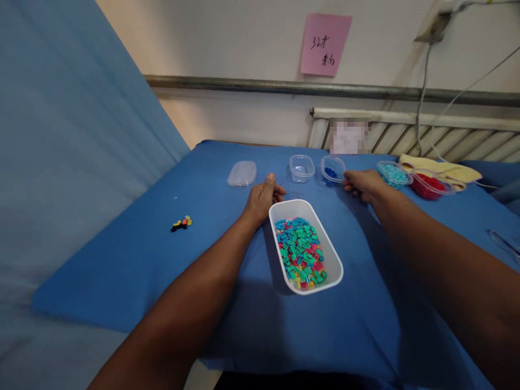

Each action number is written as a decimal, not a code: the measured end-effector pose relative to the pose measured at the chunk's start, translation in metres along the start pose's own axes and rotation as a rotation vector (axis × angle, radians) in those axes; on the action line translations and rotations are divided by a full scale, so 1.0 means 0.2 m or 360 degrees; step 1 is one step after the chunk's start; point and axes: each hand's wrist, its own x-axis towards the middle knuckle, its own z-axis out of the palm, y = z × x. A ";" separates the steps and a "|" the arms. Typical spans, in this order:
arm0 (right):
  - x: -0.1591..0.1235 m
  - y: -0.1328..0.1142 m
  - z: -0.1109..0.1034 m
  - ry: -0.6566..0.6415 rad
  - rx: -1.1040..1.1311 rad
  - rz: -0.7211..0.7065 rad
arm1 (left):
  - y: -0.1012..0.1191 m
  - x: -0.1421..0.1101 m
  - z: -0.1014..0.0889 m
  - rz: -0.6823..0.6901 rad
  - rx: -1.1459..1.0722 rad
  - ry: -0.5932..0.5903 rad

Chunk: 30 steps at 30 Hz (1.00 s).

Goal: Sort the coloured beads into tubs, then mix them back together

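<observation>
A white plastic tub [333, 265] holds many small green, blue, red and yellow plastic pieces [300, 244]. My left hand [262, 199] rests beside the tub's far left corner, thumb up and fingers loosely bent, with nothing visible in it. Farther back, my right hand [363, 184] has its fingertips at the right rim of a small clear plastic container [333, 163], apparently gripping it. Dark blue pieces [330, 173] lie inside that container. Just left of it stands another clear container [301, 169], with no pieces visible inside.
Stacked clear lids [242, 174] lie at the back left. Loose yellow, orange and black pieces [181, 223] sit on the blue cloth [134, 276]. Containers of light blue pieces [394, 174] and red pieces [429, 185] stand right, by a yellow cloth [442, 169]. A radiator [390, 127] is behind.
</observation>
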 end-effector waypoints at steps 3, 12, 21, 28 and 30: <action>-0.06 -0.02 -0.02 -0.0011 0.0045 0.0179 | -0.01 0.01 0.00 0.0023 0.0024 0.0000; -0.36 -0.14 -0.14 -0.0230 0.0130 0.0124 | 0.01 0.00 -0.01 0.0041 0.0036 0.0012; -0.87 -0.33 -0.28 -0.0322 -0.0224 -0.0573 | 0.02 -0.02 0.00 0.0068 0.0071 -0.0024; -1.13 -0.39 -0.22 -0.0377 -0.0540 -0.0877 | 0.00 -0.01 0.01 0.0080 0.0007 -0.0049; -1.19 -0.37 -0.21 -0.0328 -0.0652 -0.1045 | -0.01 -0.01 0.01 0.0070 -0.0006 -0.0056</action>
